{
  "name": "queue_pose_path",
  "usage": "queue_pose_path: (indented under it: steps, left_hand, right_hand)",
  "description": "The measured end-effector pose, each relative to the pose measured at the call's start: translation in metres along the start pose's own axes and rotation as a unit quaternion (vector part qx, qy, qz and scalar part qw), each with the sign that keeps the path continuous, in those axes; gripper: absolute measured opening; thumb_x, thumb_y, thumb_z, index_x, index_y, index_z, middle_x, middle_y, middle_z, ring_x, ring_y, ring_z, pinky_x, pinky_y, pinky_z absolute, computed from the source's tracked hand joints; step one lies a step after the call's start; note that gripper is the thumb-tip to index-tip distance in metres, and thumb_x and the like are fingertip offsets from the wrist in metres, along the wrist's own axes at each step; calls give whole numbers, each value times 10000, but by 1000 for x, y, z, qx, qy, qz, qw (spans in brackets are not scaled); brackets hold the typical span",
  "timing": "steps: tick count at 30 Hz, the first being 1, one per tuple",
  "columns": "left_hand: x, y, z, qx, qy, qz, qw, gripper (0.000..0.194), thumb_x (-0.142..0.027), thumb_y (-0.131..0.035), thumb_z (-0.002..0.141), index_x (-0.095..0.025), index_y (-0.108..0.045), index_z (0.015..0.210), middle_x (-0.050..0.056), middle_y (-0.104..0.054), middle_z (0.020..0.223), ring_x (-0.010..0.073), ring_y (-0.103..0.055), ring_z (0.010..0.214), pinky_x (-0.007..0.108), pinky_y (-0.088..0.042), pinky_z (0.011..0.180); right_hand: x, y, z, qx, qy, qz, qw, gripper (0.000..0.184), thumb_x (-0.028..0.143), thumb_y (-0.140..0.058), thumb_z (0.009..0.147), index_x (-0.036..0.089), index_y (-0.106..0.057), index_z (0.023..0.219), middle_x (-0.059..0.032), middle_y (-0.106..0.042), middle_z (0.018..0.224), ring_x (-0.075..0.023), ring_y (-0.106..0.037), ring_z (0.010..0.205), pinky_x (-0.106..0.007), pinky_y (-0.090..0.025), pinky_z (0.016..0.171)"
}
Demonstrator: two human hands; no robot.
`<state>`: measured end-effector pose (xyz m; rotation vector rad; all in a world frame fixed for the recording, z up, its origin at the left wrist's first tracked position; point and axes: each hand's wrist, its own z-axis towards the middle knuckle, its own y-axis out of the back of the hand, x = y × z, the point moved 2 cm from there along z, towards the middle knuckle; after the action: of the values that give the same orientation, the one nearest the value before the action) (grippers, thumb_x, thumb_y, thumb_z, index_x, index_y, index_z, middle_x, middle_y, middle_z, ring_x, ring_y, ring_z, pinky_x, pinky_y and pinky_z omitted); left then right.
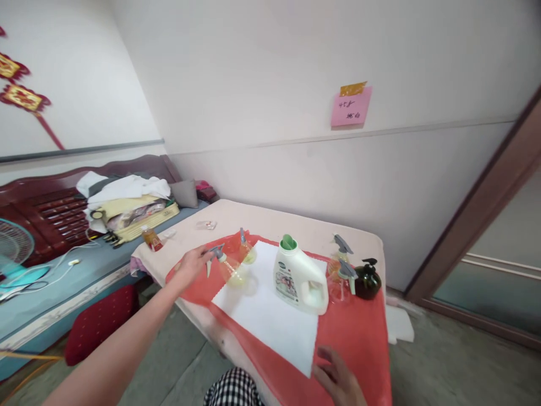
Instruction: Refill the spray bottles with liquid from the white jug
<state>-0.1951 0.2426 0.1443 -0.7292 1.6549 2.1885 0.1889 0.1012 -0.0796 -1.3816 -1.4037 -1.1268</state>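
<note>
My left hand point(193, 266) is stretched out to the left, its fingers closed at the grey trigger head of a clear spray bottle point(233, 273). That bottle holds a little pale yellow liquid and stands over the white sheet point(266, 324). Just behind it is a second spray bottle point(248, 254). A large white detergent jug point(298, 276) with an uncapped-looking green mouth stands upright on the sheet. Low at the front, my right hand point(337, 379) has its fingers apart, beside the sheet's near right corner, holding nothing.
Red plastic point(355, 338) covers much of the table point(270, 217). At the right stand more spray bottles point(341, 287) and a dark pump bottle point(367, 280). An amber bottle point(151, 238) is at the left edge. A red stool point(101, 324) and a fan point(17, 248) are farther left.
</note>
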Motion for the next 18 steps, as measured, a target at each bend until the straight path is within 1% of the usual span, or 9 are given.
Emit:
queue_pose_path:
  steps: [3, 5, 7, 9, 10, 12, 14, 16, 18]
  left_hand:
    - [-25, 0, -48, 57, -35, -59, 996, 297, -468, -525, 779, -196, -629, 722, -10, -598, 673, 167, -539, 685, 261, -391, 656]
    - [-47, -9, -89, 125, -58, -178, 974, 299, -465, -564, 766, -180, -628, 702, -5, -587, 674, 158, -518, 671, 258, -384, 640]
    - [-66, -17, -131, 184, -66, -236, 952, 303, -465, -586, 782, -176, -615, 694, -15, -565, 656, 144, -494, 655, 249, -372, 631]
    - [-77, -19, -164, 181, -53, -294, 937, 298, -460, -590, 806, -175, -611, 724, -9, -577, 685, 141, -499, 673, 244, -374, 637]
    - [-79, -20, -177, 200, -39, -347, 915, 305, -471, -591, 809, -173, -623, 755, 5, -604, 720, 148, -521, 693, 250, -392, 653]
    - [-79, -22, -195, 241, -2, -495, 835, 421, -557, -503, 839, -165, -654, 851, 51, -642, 747, 185, -570, 726, 307, -443, 710]
    - [-76, -28, -207, 230, 33, -594, 770, 452, -570, -503, 835, -155, -669, 899, 80, -661, 732, 213, -607, 765, 359, -464, 787]
    - [-76, -41, -220, 198, 62, -607, 767, 333, -422, -694, 745, -171, -668, 962, 92, -694, 882, 221, -624, 892, 352, -450, 875]
    - [-82, -60, -239, 238, 85, -601, 758, 480, -332, -824, 591, -187, -651, 1015, 97, -685, 1010, 243, -621, 956, 358, -453, 890]
  right_hand:
    - [32, -30, -28, 62, -50, 196, 977, 599, 549, -675, 710, 230, -532, 1197, -137, -549, 1317, -295, -556, 1174, -415, -473, 927]
    - [54, -45, -47, 140, -64, 338, 928, 643, 570, -618, 766, 279, -446, 1313, -122, -424, 1444, -291, -500, 1243, -465, -445, 954]
    - [73, -52, -66, 193, -45, 431, 880, 646, 565, -614, 769, 300, -438, 1331, -97, -371, 1488, -299, -483, 1257, -490, -432, 960]
    - [82, -50, -85, 232, -47, 459, 856, 619, 462, -682, 743, 275, -488, 1300, -96, -435, 1450, -297, -514, 1224, -453, -451, 938]
    - [83, -47, -93, 246, -61, 461, 851, 601, 424, -705, 730, 259, -517, 1276, -100, -490, 1406, -289, -543, 1190, -416, -477, 897]
    - [79, -39, -106, 263, -99, 465, 839, 568, 428, -720, 718, 238, -562, 1230, -104, -587, 1301, -264, -600, 1102, -332, -517, 777]
    - [73, -34, -116, 273, -131, 473, 828, 572, 532, -690, 719, 225, -591, 1192, -106, -647, 1203, -236, -642, 1002, -264, -517, 660]
    - [68, -36, -124, 290, -135, 454, 832, 624, 634, -632, 717, 196, -609, 1160, -117, -681, 1104, -221, -662, 908, -253, -512, 614]
    - [65, -44, -132, 300, -94, 405, 859, 662, 705, -525, 749, 179, -615, 1141, -120, -695, 999, -216, -667, 828, -289, -524, 618]
